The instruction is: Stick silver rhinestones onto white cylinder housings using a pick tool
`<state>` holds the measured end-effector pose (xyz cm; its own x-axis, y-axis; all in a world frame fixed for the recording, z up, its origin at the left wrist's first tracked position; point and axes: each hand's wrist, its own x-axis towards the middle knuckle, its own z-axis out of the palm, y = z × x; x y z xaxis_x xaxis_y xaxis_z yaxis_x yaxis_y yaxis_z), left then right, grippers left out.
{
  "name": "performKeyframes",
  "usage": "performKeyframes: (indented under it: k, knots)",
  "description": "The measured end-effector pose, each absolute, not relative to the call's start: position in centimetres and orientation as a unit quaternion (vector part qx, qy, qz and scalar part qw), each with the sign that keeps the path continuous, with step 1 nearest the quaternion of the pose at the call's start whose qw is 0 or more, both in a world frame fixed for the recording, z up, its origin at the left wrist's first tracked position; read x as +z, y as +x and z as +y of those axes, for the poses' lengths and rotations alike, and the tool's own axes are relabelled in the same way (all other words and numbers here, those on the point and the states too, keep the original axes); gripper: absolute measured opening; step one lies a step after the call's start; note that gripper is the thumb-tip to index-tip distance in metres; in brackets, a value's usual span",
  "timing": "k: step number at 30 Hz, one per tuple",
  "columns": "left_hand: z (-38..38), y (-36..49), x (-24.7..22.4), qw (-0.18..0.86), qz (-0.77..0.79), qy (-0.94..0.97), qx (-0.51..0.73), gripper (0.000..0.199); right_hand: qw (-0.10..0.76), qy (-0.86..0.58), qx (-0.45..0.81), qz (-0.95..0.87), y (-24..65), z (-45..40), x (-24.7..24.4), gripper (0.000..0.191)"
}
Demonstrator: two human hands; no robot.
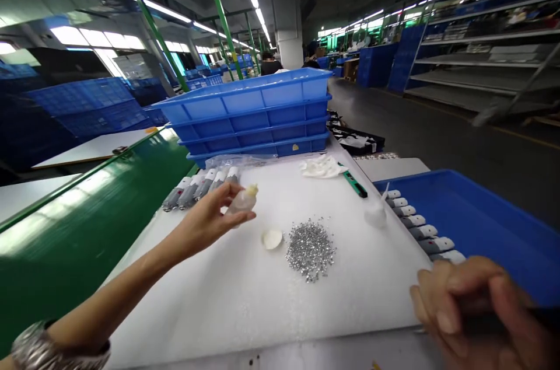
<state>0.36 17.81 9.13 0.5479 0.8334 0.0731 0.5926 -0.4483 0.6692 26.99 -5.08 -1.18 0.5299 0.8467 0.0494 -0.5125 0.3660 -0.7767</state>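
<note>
My left hand (219, 209) is closed around a small translucent squeeze bottle (244, 201) with a yellowish tip, held above the white table. Just below it on the table lies a small round whitish dish (272, 238). Beside the dish is a spread pile of tiny shiny silver pieces (310, 249). My right hand (472, 306) is at the lower right, near the table's front corner, with its fingers curled in. Something dark shows at its palm, too blurred and hidden to name. Another translucent bottle (375, 213) with a thin spout stands right of the pile.
Grey-and-white handheld devices (203, 184) lie in a row at the table's left; more (413, 220) line the blue tray (490, 218) at right. Stacked blue crates (254, 116) stand at the back. A white cloth (321, 166) and a green-and-black cutter (353, 183) lie before them.
</note>
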Motion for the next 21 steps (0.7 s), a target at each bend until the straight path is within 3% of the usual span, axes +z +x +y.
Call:
performKeyframes:
  k: [11,21]
  knots:
    - [15.5,-2.4,6.5,0.149,0.451,0.877,0.067,0.029,0.740,-0.434,0.450,-0.247,24.8,-4.4,0.0,0.036]
    - [15.5,-2.1,6.4,0.034,0.412,0.911,0.015,0.038,0.731,-0.439,0.462,-0.243,24.7,-4.2,-0.5,0.037]
